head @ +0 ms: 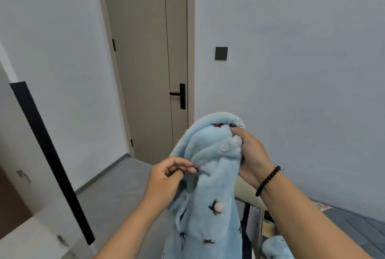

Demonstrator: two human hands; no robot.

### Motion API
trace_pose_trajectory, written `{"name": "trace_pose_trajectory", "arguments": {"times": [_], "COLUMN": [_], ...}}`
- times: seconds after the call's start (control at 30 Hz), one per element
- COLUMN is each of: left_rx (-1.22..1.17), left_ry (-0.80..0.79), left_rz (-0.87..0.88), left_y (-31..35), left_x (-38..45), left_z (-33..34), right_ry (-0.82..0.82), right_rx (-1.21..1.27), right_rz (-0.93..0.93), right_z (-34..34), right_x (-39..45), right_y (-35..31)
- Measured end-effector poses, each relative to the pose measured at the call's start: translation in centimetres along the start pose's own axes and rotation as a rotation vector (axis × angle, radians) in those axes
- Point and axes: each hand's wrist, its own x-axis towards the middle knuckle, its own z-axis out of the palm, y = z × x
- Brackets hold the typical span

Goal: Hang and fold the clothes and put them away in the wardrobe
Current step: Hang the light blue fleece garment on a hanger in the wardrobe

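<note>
The fleece pyjama top (210, 196) hangs in mid-air before the closed door (145, 61), carried by no surface; the right hand (250, 152) grasps its collar by the pearly button (224, 147), the left hand (166, 177) pinches the placket edge; judging by this, buttoning or straightening comes next, so keep the plush, slippery pile taut; pale blue, scallop-trimmed, sprigged with small dark motifs.

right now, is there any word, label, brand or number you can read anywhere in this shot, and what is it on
None: no readable text shows in this view.
Light blue fleece garment, held up by both hands: only a dark embroidered motif and a white button, no lettering or tag showing.
Door, its black handle and the dark wall switch: plain, unmarked.
</note>
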Motion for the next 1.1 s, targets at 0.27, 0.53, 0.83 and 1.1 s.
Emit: {"name": "trace_pose_trajectory", "arguments": {"times": [0.27,0.53,0.83,1.1], "left_rx": [0.172,0.492,-0.384,-0.470], "left_ry": [-0.048,0.100,0.081,0.021], "left_rz": [0.040,-0.655,-0.914,-0.717], "left_y": [-6.5,-15.6,-10.7,-0.6], "left_x": [-1.2,-1.1,0.1,1.8], "left_z": [0.0,-0.2,-1.6,-4.8], "right_ry": [-0.066,-0.081,0.325,0.594], "right_rx": [0.027,0.123,-0.008,-0.080], "right_rz": [0.093,-0.041,0.027,0.328], "right_z": [4.4,2.4,-5.9,-11.8], "right_x": [0.4,0.9,3.3,6.1], "right_y": [0.6,-4.5,-1.3,6.5]}}
